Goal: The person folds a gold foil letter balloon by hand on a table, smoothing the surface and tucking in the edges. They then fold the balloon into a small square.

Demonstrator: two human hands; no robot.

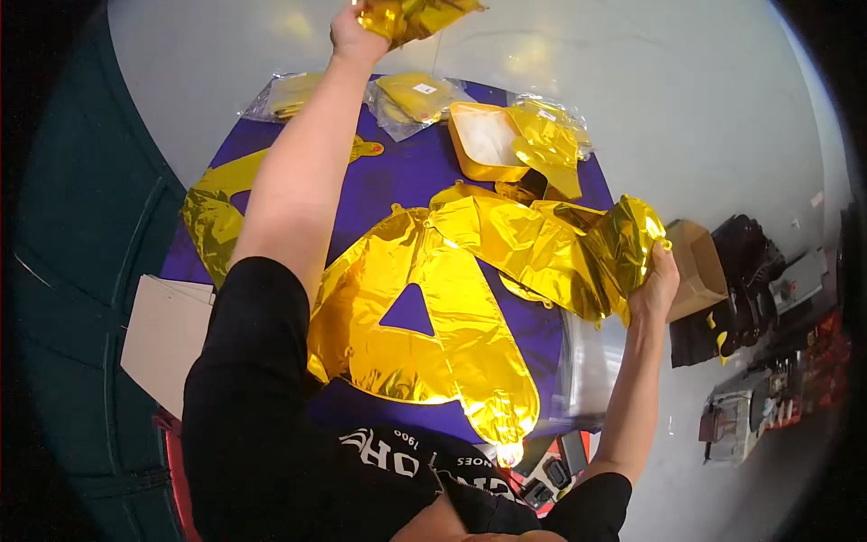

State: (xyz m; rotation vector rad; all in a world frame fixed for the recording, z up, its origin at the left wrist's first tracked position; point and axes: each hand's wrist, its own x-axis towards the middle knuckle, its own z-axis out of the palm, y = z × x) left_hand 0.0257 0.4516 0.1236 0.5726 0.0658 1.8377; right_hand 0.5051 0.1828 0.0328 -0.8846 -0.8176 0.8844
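My left hand is stretched out past the far table edge, closed on a piece of gold foil cut off by the frame's top. At the right, my right hand grips the crumpled end of a gold foil balloon, which extends left over the table. A flat gold foil balloon shaped like a 4, with a triangular hole, lies in front of me, its upper end meeting the held balloon. Another gold foil balloon lies at the left, partly hidden by my left arm.
On the purple-covered table are clear bags of folded gold foil and a yellow tray with white contents. Cardboard sheets stick out at the left. A cardboard box and dark items stand beyond the right side.
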